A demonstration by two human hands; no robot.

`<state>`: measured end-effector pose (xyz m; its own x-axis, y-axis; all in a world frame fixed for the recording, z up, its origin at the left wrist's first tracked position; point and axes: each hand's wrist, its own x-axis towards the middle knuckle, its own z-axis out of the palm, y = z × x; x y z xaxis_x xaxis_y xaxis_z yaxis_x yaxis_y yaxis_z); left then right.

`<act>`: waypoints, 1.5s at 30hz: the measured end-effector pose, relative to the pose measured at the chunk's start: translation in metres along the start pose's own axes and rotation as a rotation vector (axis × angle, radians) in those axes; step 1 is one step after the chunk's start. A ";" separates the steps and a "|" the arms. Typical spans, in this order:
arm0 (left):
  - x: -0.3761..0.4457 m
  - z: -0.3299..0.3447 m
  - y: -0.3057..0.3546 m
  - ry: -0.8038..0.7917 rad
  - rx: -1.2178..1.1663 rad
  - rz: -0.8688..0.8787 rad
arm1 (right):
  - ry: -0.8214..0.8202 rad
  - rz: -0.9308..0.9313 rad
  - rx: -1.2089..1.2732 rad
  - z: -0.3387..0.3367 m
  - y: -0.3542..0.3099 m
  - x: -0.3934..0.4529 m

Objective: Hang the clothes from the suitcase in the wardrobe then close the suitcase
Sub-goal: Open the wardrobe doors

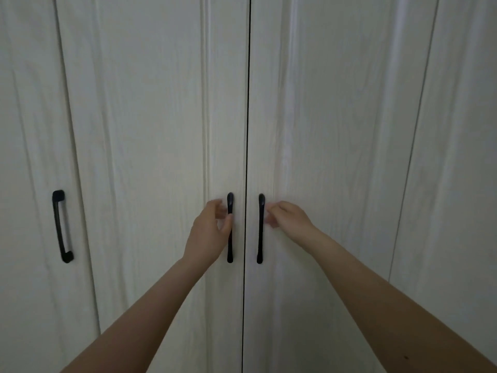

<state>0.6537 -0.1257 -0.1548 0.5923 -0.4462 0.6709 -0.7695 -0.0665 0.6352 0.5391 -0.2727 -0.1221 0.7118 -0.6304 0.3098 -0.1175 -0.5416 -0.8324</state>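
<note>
Head view, looking forward and slightly down: two bare forearms reach from the bottom corners of the frame toward a white wood-grain wardrobe (150, 130), whose panelled doors fill the whole picture; the two middle doors stand shut, meeting at a thin dark vertical seam that runs from the top edge to the bottom edge just right of centre. Left hand (209, 232) is at the slim black bar handle of the left middle door (230, 203), fingers curled in from the left side and the thumb lying against the front of the bar, so the hand looks to be closing round it; whether the grip is complete cannot be told, since the fingertips are blurred. Right hand (289, 218) sits just beside the matching black bar handle of the right middle door (260, 238), its curled fingers reaching in from the right and touching or nearly touching the bar; blur hides whether they have hooked behind it. Both handles hang upright, close on either side of the seam, at the same height. A third black bar handle (62, 226), seen more from the side, is mounted on the door at the far left edge of the wardrobe; a further door panel lies at the far right edge. Light is dim and even across the doors.
</note>
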 end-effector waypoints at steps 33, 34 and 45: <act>-0.074 -0.048 0.020 0.118 -0.121 -0.097 | 0.384 -0.087 -0.204 0.031 -0.002 -0.125; -0.081 -0.056 0.023 0.126 -0.120 -0.101 | 0.394 -0.089 -0.199 0.027 -0.005 -0.133; -0.147 -0.140 0.036 0.288 -0.056 -0.241 | 0.398 -0.050 -0.213 -0.022 -0.008 -0.208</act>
<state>0.5725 0.0628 -0.1768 0.8036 -0.1540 0.5750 -0.5907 -0.0867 0.8022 0.3768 -0.1499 -0.1698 0.4038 -0.7425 0.5345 -0.2593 -0.6532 -0.7115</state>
